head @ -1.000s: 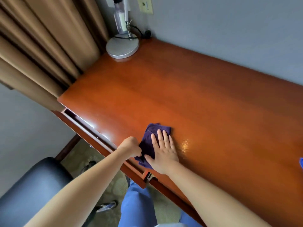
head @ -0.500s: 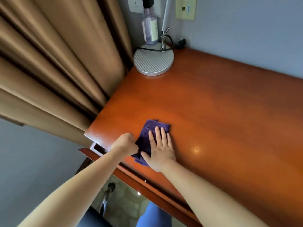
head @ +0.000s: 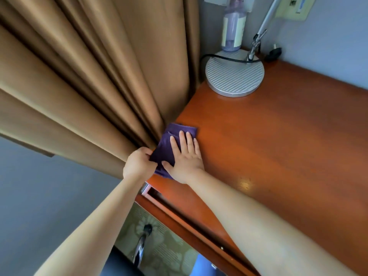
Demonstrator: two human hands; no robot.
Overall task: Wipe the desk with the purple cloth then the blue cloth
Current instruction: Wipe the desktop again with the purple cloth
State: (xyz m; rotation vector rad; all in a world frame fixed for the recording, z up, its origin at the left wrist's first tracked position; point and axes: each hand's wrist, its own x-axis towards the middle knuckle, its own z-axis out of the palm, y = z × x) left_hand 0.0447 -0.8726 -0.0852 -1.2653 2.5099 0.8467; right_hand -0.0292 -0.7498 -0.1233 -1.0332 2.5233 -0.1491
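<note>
The soft, light purple cloth point(head: 169, 144) is pressed flat by the right hand point(head: 184, 156); its edge is pinched by the left hand point(head: 138, 163).

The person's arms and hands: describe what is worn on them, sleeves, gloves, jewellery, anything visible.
Both forearms are bare for their whole visible length; no sleeve shows on either. The left hand and right hand wear no gloves. No watch, bracelet or ring is visible on the parts that show. Nails look short and unpainted on the right hand; the left hand's fingertips are hidden.
</note>
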